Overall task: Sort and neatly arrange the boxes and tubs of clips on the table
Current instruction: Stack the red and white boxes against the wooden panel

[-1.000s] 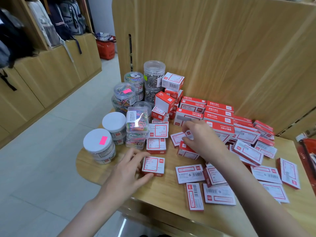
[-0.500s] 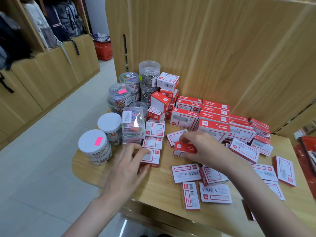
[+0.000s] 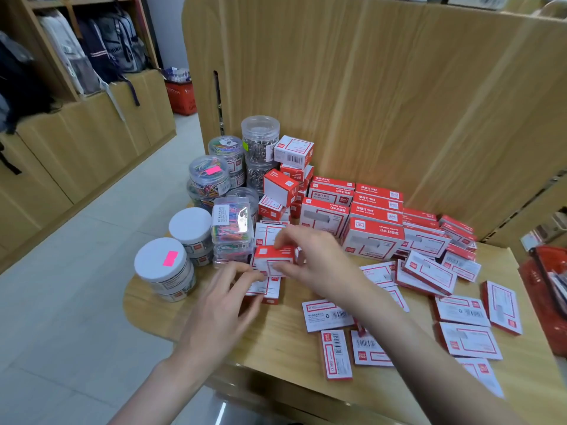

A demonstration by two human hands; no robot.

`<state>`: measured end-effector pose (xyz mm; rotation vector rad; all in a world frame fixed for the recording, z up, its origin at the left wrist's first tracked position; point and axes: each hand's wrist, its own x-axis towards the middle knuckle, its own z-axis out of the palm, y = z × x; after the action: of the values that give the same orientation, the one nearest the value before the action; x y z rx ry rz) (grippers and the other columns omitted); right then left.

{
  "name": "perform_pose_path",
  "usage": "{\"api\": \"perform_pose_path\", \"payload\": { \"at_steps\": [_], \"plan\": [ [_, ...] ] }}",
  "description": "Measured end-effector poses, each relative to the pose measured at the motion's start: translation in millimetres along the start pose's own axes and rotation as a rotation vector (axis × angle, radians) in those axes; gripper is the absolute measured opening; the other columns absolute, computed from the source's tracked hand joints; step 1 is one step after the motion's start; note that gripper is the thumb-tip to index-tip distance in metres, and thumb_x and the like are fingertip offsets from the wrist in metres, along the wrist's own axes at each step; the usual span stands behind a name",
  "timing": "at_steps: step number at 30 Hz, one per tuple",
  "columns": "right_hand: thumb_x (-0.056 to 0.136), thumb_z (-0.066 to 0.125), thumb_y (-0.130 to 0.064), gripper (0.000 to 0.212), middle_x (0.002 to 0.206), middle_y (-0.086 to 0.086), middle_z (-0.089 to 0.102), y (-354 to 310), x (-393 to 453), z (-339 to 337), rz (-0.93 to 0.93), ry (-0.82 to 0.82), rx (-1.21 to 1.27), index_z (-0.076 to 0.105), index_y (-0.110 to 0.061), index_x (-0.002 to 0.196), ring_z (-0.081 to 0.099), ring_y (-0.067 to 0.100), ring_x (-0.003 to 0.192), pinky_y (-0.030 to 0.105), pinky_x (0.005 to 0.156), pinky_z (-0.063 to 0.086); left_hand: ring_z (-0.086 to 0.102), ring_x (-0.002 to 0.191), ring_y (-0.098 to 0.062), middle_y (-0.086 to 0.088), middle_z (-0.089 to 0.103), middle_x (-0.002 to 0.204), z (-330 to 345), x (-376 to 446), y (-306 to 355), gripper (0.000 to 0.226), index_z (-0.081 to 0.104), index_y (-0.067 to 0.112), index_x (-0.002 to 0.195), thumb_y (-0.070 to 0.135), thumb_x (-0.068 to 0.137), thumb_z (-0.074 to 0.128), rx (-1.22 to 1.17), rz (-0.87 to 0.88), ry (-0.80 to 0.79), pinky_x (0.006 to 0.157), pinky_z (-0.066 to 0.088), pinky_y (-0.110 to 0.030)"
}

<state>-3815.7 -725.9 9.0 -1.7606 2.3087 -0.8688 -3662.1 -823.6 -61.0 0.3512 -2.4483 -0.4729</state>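
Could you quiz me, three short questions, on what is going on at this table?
1. True or false: the right hand holds a small red and white box.
2. The tub with the pink sticker has a lid of which colour: A white, B black, C green?
3. Fill in: the tall tub of silver clips stands nearest the wooden ____.

Key: 1 true; 2 A; 3 partition.

"deli" logo on red boxes (image 3: 372, 237)
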Motion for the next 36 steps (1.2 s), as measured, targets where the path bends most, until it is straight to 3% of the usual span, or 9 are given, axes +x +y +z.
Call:
{"api": "perform_pose_path", "payload": {
  "at_steps": [6, 8, 13, 19, 22, 26, 29, 32, 36],
  "plan": [
    [0.081, 0.068, -0.016, 0.014, 0.09, 0.005, 0.061, 8.1, 2.2, -7.4, 0.036, 0.049, 0.114, 0.061, -0.008, 0.091, 0.058, 0.016, 0.082, 0.027, 0.072, 0.05, 0.05, 0.093, -0.009, 0.005, 0.046, 0.101, -3.2, -3.6, -1.4, 0.038, 0.059, 0.014, 0.102, 0.005, 0.069, 0.076, 0.024, 0.002, 0.037, 0.08, 0.036, -0.014],
    [0.085, 0.062, -0.013, 0.01, 0.094, 0.004, 0.064, 21.5, 2.5, -24.1, 0.098, 0.065, -0.011, 0.063, -0.01, 0.095, 0.059, 0.014, 0.083, 0.026, 0.073, 0.049, 0.049, 0.094, -0.009, 0.005, 0.046, 0.102, -3.8, -4.0, -1.1, 0.042, 0.059, 0.014, 0.102, 0.004, 0.066, 0.077, 0.033, 0.015, 0.052, 0.082, 0.036, -0.014],
    [0.088, 0.057, -0.025, 0.03, 0.119, 0.006, 0.056, 35.4, 4.8, -14.6, 0.215, -0.206, -0.391, 0.053, -0.011, 0.115, 0.049, 0.022, 0.111, 0.032, 0.086, 0.045, 0.049, 0.097, -0.009, 0.006, 0.046, 0.104, -3.3, -0.2, 1.0, 0.041, 0.061, 0.013, 0.103, 0.007, 0.067, 0.078, 0.029, 0.025, 0.035, 0.082, 0.037, -0.016],
    [0.085, 0.053, -0.012, 0.034, 0.121, 0.005, 0.057, 36.3, 3.2, 4.3, 0.214, -0.151, -0.464, 0.047, -0.013, 0.118, 0.036, 0.025, 0.12, 0.034, 0.086, 0.043, 0.048, 0.1, -0.011, 0.006, 0.045, 0.107, -3.2, 0.8, -7.3, 0.043, 0.057, 0.016, 0.107, 0.007, 0.069, 0.074, -0.005, 0.035, -0.013, 0.086, 0.038, -0.018],
    [0.085, 0.058, -0.019, 0.036, 0.123, 0.003, 0.056, 39.0, 0.1, 0.5, 0.192, -0.034, -0.344, 0.048, -0.015, 0.119, 0.038, 0.022, 0.118, 0.028, 0.087, 0.037, 0.049, 0.099, -0.01, 0.007, 0.044, 0.106, -5.3, -1.6, -7.7, 0.046, 0.057, 0.016, 0.107, 0.007, 0.067, 0.077, 0.027, 0.026, -0.029, 0.085, 0.036, -0.016],
    [0.078, 0.065, -0.02, 0.028, 0.103, -0.001, 0.06, 34.7, -13.3, -22.5, 0.116, 0.222, -0.208, 0.054, -0.015, 0.103, 0.041, 0.019, 0.097, 0.023, 0.072, 0.025, 0.05, 0.096, -0.01, 0.006, 0.046, 0.104, -8.4, 1.3, -1.1, 0.027, 0.061, 0.012, 0.104, 0.011, 0.077, 0.064, 0.005, 0.048, 0.018, 0.085, 0.038, -0.017],
    [0.072, 0.071, -0.021, 0.029, 0.093, -0.008, 0.058, 32.4, -25.6, -40.2, 0.139, 0.315, -0.1, 0.052, -0.02, 0.094, 0.043, 0.017, 0.089, 0.023, 0.07, 0.031, 0.052, 0.096, -0.012, 0.002, 0.051, 0.102, -8.8, 11.5, 10.5, 0.023, 0.059, 0.014, 0.103, 0.018, 0.083, 0.049, -0.057, 0.095, 0.025, 0.083, 0.042, -0.02],
    [0.071, 0.075, -0.017, 0.03, 0.086, -0.014, 0.058, 32.2, -38.4, -57.8, 0.22, 0.371, 0.159, 0.051, -0.021, 0.088, 0.053, 0.005, 0.081, 0.012, 0.07, 0.039, 0.054, 0.096, -0.013, -0.001, 0.055, 0.1, -5.2, 26.3, 27.1, 0.023, 0.063, 0.011, 0.1, 0.016, 0.083, 0.048, -0.101, 0.141, 0.028, 0.085, 0.041, -0.018],
    [0.067, 0.077, -0.018, 0.035, 0.089, -0.006, 0.057, 53.3, -63.8, -79.4, 0.339, 0.474, 0.382, 0.048, -0.019, 0.087, 0.058, 0.013, 0.079, 0.025, 0.065, 0.045, 0.052, 0.096, -0.011, 0.002, 0.051, 0.101, 8.6, 46.5, 45.8, 0.023, 0.061, 0.01, 0.103, 0.012, 0.083, 0.048, -0.164, 0.231, 0.02, 0.087, 0.037, -0.013]
  ]
}}
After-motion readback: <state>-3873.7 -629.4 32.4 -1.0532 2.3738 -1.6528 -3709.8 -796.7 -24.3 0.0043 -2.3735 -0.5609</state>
